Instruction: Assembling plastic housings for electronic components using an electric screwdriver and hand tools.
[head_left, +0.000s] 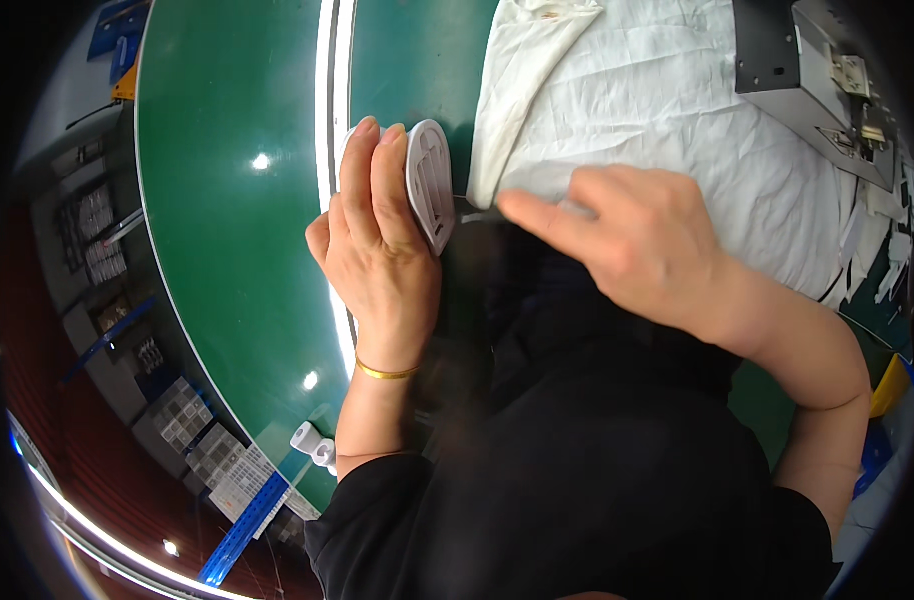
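My left hand (pixel 382 215), with a gold bracelet at the wrist, grips a white oval plastic piece (pixel 432 185) held on edge over the front of the green table. Slots or ribs show on the side of the piece turned to the right; its other side is behind my fingers. To the right, my right hand (pixel 642 235) hovers over the near edge of a white cloth (pixel 657 90), apart from the white piece. Its fingers are curled, with the index finger pointing left. Something small and pale shows by those fingers, blurred and too unclear to name.
The green table (pixel 227 130) carries a bright white strip (pixel 326 100) running along it. A grey metal device with brass-coloured fittings (pixel 822 90) sits on the cloth at far right, near pale scraps (pixel 892 265). Small white parts (pixel 312 442) lie beside my left forearm. Shelving stands beyond the table's left edge.
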Motion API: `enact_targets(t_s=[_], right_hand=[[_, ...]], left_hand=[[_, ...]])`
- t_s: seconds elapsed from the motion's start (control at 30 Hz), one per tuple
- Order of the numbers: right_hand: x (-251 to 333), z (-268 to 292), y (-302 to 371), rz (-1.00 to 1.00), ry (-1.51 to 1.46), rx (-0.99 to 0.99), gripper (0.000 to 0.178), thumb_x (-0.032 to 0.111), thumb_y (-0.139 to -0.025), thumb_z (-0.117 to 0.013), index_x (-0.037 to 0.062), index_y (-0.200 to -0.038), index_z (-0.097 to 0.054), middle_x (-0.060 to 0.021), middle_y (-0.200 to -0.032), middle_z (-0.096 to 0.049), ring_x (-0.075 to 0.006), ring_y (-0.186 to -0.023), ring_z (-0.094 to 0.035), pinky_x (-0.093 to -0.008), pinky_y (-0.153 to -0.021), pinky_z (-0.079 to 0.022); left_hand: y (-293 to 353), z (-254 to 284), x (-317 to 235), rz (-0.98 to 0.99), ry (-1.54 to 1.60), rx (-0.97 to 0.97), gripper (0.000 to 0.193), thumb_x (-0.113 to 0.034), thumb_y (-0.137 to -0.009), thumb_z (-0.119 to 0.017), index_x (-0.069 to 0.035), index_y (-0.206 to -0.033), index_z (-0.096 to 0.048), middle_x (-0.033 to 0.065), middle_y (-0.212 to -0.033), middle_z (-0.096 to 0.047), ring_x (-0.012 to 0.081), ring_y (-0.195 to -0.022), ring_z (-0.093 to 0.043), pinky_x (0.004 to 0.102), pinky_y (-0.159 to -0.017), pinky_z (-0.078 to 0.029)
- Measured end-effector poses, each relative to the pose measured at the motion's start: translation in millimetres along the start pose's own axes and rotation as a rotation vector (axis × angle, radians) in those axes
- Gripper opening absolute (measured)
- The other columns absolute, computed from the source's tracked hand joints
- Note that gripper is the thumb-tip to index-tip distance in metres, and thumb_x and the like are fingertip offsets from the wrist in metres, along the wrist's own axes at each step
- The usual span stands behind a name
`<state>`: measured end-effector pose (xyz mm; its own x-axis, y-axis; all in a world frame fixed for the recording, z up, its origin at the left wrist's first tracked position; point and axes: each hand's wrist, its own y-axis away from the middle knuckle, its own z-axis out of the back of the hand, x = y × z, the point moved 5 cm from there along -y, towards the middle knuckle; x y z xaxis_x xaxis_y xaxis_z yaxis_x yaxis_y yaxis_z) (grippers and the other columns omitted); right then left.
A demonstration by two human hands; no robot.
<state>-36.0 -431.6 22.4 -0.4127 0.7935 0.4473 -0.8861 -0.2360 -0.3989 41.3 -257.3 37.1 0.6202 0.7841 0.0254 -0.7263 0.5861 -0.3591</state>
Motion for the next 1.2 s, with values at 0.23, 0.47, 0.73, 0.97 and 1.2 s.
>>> enact_targets(t_s=[0.23,0.47,0.73,0.97,1.2], right_hand=[[-4,33,-1,-0.241,-0.233,-0.032,0.034,0.005,-0.088,-0.069,0.0139,-0.121,-0.070,-0.0053,-0.069,-0.055,-0.0185,-0.060,-0.056,-0.0322,-0.053,-0.046],[0,90,25,-0.482,-0.700,-0.290,0.030,0.005,-0.097,-0.061,0.0030,-0.127,-0.061,-0.0022,-0.082,-0.061,-0.0070,-0.073,-0.054,-0.0238,-0.068,-0.045],[0,143,76,-0.604,-0.609,-0.443,0.026,0.014,-0.103,-0.055,0.0017,-0.126,-0.056,0.0000,-0.083,-0.058,-0.0027,-0.068,-0.045,-0.0182,-0.063,-0.037],[-3,150,110,-0.666,-0.665,-0.582,0.028,0.010,-0.103,-0.053,0.0017,-0.129,-0.055,0.0025,-0.080,-0.053,0.0006,-0.060,-0.035,-0.0162,-0.053,-0.026],[37,141,102,-0.752,-0.924,-0.459,0.028,0.011,-0.099,-0.061,-0.0001,-0.124,-0.056,0.0043,-0.090,-0.055,-0.0003,-0.069,-0.043,-0.0162,-0.062,-0.036]], left_hand=[[2,21,6,0.007,0.171,-0.046,0.082,-0.001,-0.071,-0.079,-0.010,-0.143,-0.042,0.0122,-0.144,-0.050,0.0285,-0.118,-0.060,0.0379,-0.089,-0.045],[14,59,-8,0.199,0.930,-0.126,0.113,-0.013,-0.060,-0.096,-0.002,-0.148,-0.025,0.0149,-0.146,-0.039,0.0260,-0.127,-0.050,0.0380,-0.103,-0.048],[-5,90,-60,-0.037,1.071,-0.241,0.116,-0.022,-0.059,-0.097,-0.002,-0.148,-0.025,0.0153,-0.150,-0.036,0.0275,-0.129,-0.049,0.0375,-0.106,-0.046],[-15,86,-95,-0.157,1.144,-0.247,0.120,-0.027,-0.057,-0.098,-0.003,-0.149,-0.025,0.0170,-0.147,-0.039,0.0296,-0.129,-0.050,0.0416,-0.104,-0.048],[-17,84,-125,-0.257,0.900,-0.350,0.103,-0.016,-0.064,-0.093,-0.004,-0.146,-0.031,0.0161,-0.144,-0.043,0.0319,-0.130,-0.049,0.0419,-0.106,-0.045]])
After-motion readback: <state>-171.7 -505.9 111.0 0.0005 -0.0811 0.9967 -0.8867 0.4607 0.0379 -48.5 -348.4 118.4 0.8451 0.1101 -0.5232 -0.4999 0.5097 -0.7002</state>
